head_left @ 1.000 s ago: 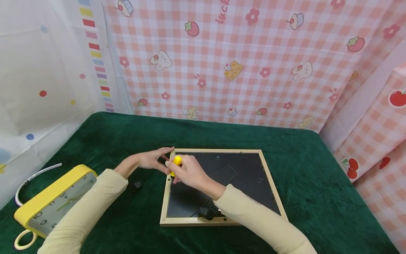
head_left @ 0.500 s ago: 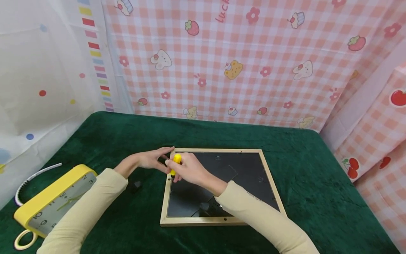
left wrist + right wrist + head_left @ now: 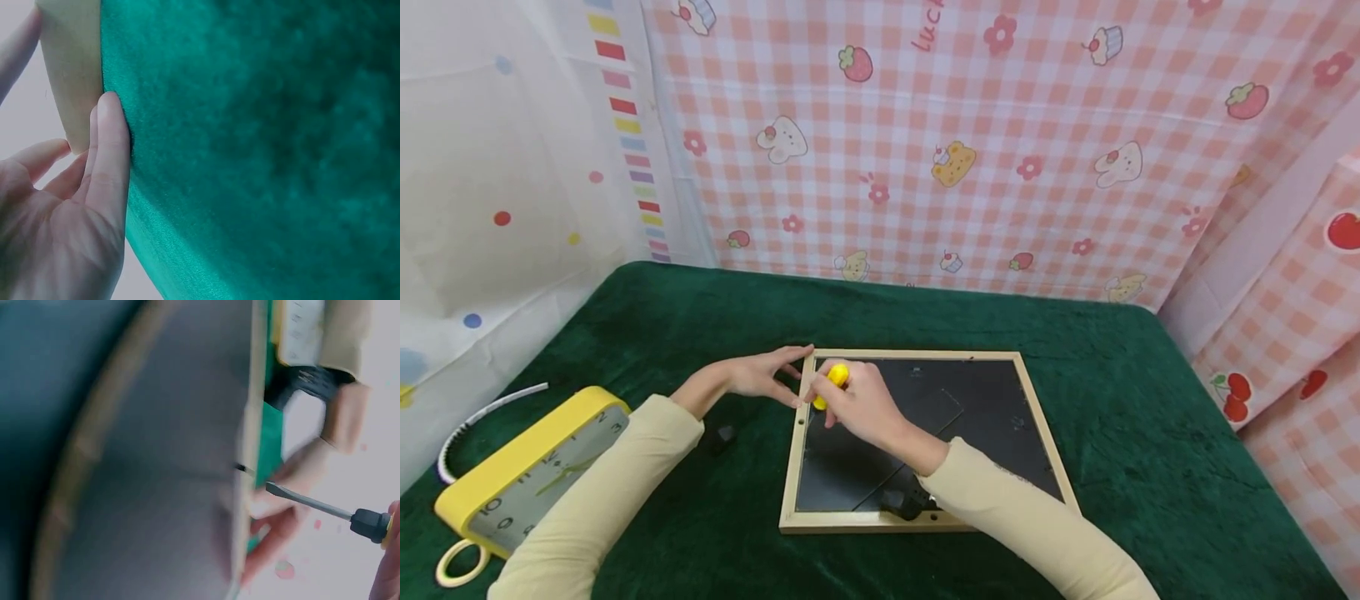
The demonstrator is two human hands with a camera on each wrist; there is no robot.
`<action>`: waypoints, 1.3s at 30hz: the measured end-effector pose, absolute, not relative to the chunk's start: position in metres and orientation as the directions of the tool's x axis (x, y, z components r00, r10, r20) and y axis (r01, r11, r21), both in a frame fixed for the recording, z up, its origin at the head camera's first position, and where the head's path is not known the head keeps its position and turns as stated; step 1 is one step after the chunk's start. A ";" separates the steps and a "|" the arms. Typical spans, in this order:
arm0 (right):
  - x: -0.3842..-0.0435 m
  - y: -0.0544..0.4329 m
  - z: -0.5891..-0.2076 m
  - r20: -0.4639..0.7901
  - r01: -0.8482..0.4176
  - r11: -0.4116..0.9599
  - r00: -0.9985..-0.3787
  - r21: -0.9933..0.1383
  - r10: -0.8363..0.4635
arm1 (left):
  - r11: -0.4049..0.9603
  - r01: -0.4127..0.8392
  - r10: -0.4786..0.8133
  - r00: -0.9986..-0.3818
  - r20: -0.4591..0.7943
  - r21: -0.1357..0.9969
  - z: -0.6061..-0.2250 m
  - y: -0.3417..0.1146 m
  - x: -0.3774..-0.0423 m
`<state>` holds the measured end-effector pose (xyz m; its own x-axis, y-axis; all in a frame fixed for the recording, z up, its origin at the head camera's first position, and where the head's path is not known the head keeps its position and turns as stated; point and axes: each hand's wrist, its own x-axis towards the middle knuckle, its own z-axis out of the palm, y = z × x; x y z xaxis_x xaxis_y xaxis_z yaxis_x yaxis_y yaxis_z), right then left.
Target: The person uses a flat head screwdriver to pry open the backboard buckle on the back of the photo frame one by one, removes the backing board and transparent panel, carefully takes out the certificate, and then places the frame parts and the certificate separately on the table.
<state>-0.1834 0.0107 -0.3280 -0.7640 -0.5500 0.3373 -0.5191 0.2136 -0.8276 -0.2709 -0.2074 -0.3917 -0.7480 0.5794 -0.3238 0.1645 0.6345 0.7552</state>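
A picture frame (image 3: 792,475) with pale wooden bars lies with its black backing board (image 3: 985,433) facing up. My left hand (image 3: 756,375) rests against its upper left corner, fingers spread and mostly straight. In the left wrist view, straight fingers (image 3: 109,156) lie along the wood's side. My right hand (image 3: 865,404) grips a yellow-handled screwdriver (image 3: 832,387) over the left bar. Its metal shaft (image 3: 319,506) ends in a flat tip near a dark slot in the bar in the right wrist view. A dark hole (image 3: 801,422) shows in the left bar.
A yellow clock (image 3: 535,458) stands tilted at the left, partly behind the left sleeve. Around it are a white curved band (image 3: 482,414) and a pale yellow ring (image 3: 462,567). Green cloth (image 3: 1172,467) covers the table; a pink checked curtain (image 3: 910,225) hangs behind.
My right hand has shifted slightly to the right with the screwdriver, off the left bar's outer side. My left hand and the frame have stayed in place.
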 end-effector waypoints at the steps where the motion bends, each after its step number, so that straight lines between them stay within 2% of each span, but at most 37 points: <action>1: -0.185 0.013 -0.326 0.345 -0.517 0.208 -0.769 -0.830 -0.539 | 0.636 0.163 0.577 -0.750 -0.324 0.755 -0.392 -0.207 -0.272; 5: -0.194 0.026 -0.320 0.307 -0.448 0.174 -0.801 -0.877 -0.513 | 0.633 0.158 0.578 -0.748 -0.327 0.758 -0.393 -0.207 -0.273; 9: -0.210 0.045 -0.331 0.245 -0.372 0.164 -0.826 -0.914 -0.507 | 0.621 0.157 0.588 -0.742 -0.323 0.768 -0.392 -0.205 -0.271; 18: -0.232 0.102 -0.347 0.224 -0.328 0.192 -0.879 -0.925 -0.421 | 0.598 0.160 0.602 -0.737 -0.307 0.786 -0.392 -0.205 -0.268; 24: -0.241 0.141 -0.351 0.148 -0.175 0.097 -0.959 -0.980 -0.241 | 0.583 0.153 0.596 -0.748 -0.292 0.798 -0.395 -0.206 -0.267; 28: -0.253 0.169 -0.359 0.111 -0.120 0.061 -0.985 -0.991 -0.135 | 0.551 0.147 0.594 -0.761 -0.263 0.821 -0.398 -0.206 -0.262; 34: -0.290 0.229 -0.397 0.088 -0.096 0.148 -0.994 -0.984 -0.064 | 0.526 0.187 0.584 -0.789 -0.192 0.830 -0.402 -0.202 -0.250; 39: -0.302 0.262 -0.414 -0.003 -0.004 0.248 -1.000 -0.969 -0.026 | 0.598 0.305 0.570 -0.812 -0.126 0.742 -0.398 -0.189 -0.234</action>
<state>-0.3022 0.2615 -0.4136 -0.9997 -0.0258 -0.0030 -0.0035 0.2483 -0.9687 -0.2345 -0.1890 -0.3975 -0.8118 0.5702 -0.1260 0.3047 0.5976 0.7416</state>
